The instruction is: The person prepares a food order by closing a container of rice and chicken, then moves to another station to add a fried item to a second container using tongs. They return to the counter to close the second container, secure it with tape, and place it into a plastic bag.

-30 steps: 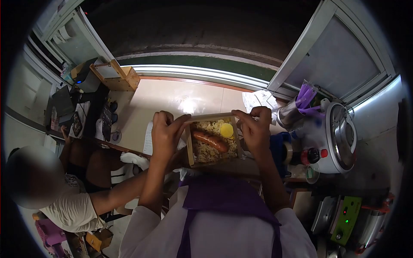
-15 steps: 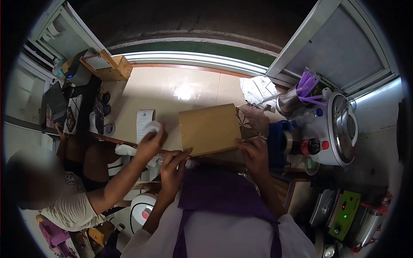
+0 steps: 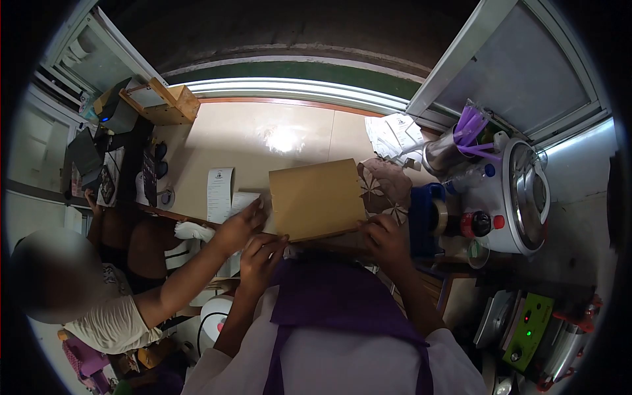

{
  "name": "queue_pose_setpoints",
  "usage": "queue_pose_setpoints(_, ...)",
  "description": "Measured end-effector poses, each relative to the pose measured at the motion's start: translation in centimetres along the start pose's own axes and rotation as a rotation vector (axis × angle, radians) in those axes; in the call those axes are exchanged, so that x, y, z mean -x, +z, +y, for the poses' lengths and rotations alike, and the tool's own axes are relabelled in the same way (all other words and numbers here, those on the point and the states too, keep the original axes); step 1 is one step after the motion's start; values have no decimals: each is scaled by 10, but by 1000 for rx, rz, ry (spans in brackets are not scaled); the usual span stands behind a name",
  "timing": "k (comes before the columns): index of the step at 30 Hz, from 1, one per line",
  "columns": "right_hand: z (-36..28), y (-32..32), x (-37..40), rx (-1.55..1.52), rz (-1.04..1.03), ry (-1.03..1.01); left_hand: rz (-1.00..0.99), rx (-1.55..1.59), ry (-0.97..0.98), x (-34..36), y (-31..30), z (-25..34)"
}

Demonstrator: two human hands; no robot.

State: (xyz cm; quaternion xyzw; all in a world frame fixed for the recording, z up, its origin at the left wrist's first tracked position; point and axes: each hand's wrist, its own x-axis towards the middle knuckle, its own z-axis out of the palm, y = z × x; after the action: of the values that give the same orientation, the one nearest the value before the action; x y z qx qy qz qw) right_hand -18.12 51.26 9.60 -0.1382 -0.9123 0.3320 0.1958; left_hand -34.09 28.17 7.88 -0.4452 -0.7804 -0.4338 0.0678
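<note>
A flat brown paper bag (image 3: 317, 199) lies near the front edge of the counter, its right edge jagged. My left hand (image 3: 262, 259) pinches the bag's near left corner between thumb and fingers. At the near right corner, the fingertips of my right hand (image 3: 385, 242) are closed on the bag's edge. A patterned cloth (image 3: 387, 186) with leaf shapes sits just right of the bag. Left of it are a printed receipt (image 3: 219, 194) and another white paper (image 3: 244, 200), with a co-worker's hand (image 3: 242, 226) over its near end, close to my left hand.
On the right stand a blue basket (image 3: 421, 230), bottles including a cola bottle (image 3: 475, 224), a metal pot (image 3: 440, 157) with purple utensils and a white cooker (image 3: 517, 197). More papers (image 3: 395, 139) lie at the back. A wooden holder (image 3: 174, 105) stands back left; a co-worker sits left.
The brown paper bag and both my hands have shifted slightly left. The co-worker's hand has come down toward the counter beside the receipt, where a white paper now lies.
</note>
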Motion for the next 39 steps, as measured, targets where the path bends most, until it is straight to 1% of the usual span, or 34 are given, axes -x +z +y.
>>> queue_pose_setpoints(4, 2, 3, 3, 14, 24, -43, -2, -2, 18, -2, 0, 2)
queue_pose_setpoints(7, 3, 9, 6, 16, 75, -60, 43, 13, 31, 6, 5, -3)
queue_pose_setpoints(11, 0, 14, 7, -57, 142, -11, 42, -1, -11, 9, 8, -5)
queue_pose_setpoints(14, 1, 13, 5, -71, 131, -13, 9, -18, -69, 13, 7, -4)
queue_pose_setpoints(18, -3, 12, 6, -89, 131, 18, 41, 65, -157, 19, 11, -4)
queue_pose_setpoints(21, -4, 10, 5, -88, 137, 19, 23, 98, -96, 12, 8, -4)
queue_pose_setpoints(25, 0, 10, 7, -97, 115, 17, 65, 42, 28, 15, 10, -13)
queue_pose_setpoints(29, 0, 13, 7, -90, 139, 16, 68, 85, -17, 10, 11, -9)
queue_pose_setpoints(32, 2, 17, 14, -62, 116, 25, 65, -18, 93, 11, 12, -16)
queue_pose_setpoints(35, -5, 26, 16, 16, 123, 93, 38, 17, 54, 18, 17, -20)
queue_pose_setpoints(38, 7, 51, 24, 121, 219, 78, -1, -13, 14, 21, 23, -22)
queue_pose_setpoints(39, 11, 57, 25, 121, 265, 68, 23, -3, 1, 23, 28, -23)
